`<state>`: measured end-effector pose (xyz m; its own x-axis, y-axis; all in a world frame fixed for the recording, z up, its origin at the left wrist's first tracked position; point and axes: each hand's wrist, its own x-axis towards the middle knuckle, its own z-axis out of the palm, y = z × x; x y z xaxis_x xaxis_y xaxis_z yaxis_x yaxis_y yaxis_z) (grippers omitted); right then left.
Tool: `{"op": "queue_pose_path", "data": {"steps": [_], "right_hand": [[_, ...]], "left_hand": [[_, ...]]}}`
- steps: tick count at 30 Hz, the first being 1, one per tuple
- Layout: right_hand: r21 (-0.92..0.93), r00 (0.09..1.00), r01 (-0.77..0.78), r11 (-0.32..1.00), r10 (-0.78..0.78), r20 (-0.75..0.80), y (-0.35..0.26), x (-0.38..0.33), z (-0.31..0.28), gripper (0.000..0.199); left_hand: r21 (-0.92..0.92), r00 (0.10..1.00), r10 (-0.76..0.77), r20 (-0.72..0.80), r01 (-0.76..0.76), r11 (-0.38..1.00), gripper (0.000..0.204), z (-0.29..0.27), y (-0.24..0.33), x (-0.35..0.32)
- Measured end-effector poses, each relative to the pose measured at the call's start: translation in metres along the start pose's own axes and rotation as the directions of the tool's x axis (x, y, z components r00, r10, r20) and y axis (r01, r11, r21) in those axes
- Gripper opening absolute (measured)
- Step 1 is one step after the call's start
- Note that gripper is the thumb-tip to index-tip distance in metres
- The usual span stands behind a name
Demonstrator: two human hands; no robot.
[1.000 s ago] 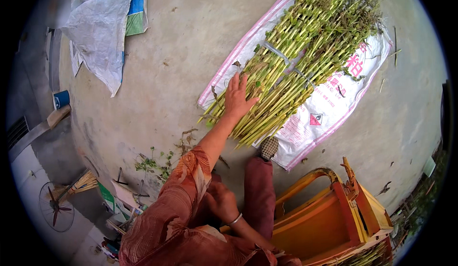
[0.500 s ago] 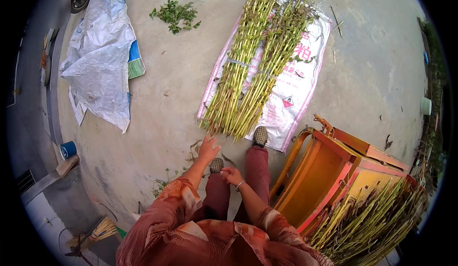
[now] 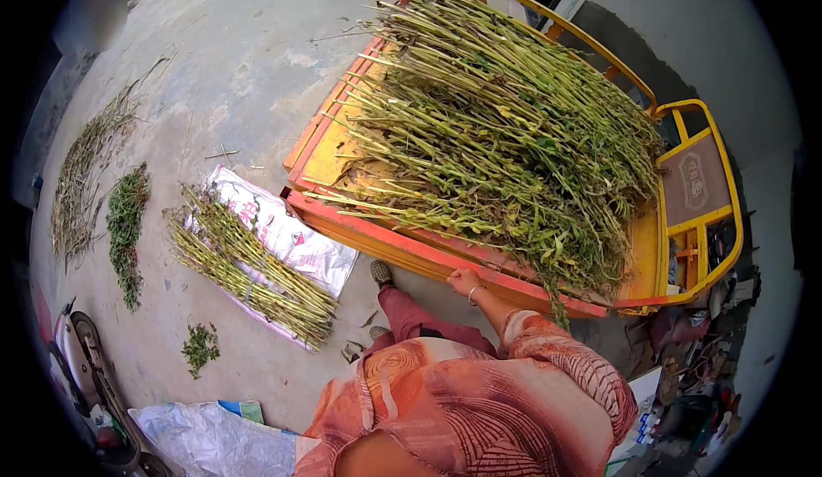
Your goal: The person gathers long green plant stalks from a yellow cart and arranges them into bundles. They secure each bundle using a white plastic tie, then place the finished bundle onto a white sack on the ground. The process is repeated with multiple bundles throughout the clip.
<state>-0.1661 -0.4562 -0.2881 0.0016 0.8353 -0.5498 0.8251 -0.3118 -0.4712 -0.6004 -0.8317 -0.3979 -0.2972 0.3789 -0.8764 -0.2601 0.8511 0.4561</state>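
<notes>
My right hand (image 3: pixel 465 282), a bangle at its wrist, is at the near red rim of a yellow and orange cargo cart (image 3: pixel 385 220). Its fingers look curled; the palm side is hidden, and I cannot tell whether they touch the rim. My left hand is out of the picture. A thick heap of cut green stalks (image 3: pixel 505 126) with leaves and pods, like sesame, fills the cart bed, cut ends toward the left. On the ground left of the cart, tied bundles of the same stalks (image 3: pixel 248 276) lie on a white printed sack (image 3: pixel 330 259).
Small leafy plants (image 3: pixel 200 348), a green plant pile (image 3: pixel 128 233) and dry stalks (image 3: pixel 90 177) lie on the concrete at the left. A silvery sheet (image 3: pixel 210 438) and a parked two-wheeler (image 3: pixel 94 383) are lower left. Assorted clutter (image 3: pixel 698 374) stands right of the cart's railed end.
My view has swung right, bringing the loaded cart bed before me and the bundles to the left. My right hand is now beside the cart rim; my left hand has gone out of view.
</notes>
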Motion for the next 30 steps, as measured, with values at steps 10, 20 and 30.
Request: {"op": "queue_pose_path", "data": {"steps": [10,20,30], "right_hand": [[0.173,0.9,-0.431,0.886,0.407,0.157,0.27,-0.121,-0.009,0.027],[0.409,0.957,-0.025,0.912,0.14,-0.254,0.278,-0.081,-0.138,0.019],[0.58,0.849,-0.037,0.814,0.332,-0.412,0.339,-0.075,-0.267,0.026]], "left_hand": [[-0.319,0.966,0.24,-0.097,-0.258,0.912,0.014,0.081,0.205,-0.037],[0.316,0.807,0.384,0.448,-0.545,0.777,0.019,0.352,0.219,-0.013],[0.247,0.859,0.266,0.437,-0.399,0.883,0.026,0.408,0.272,-0.035]]}}
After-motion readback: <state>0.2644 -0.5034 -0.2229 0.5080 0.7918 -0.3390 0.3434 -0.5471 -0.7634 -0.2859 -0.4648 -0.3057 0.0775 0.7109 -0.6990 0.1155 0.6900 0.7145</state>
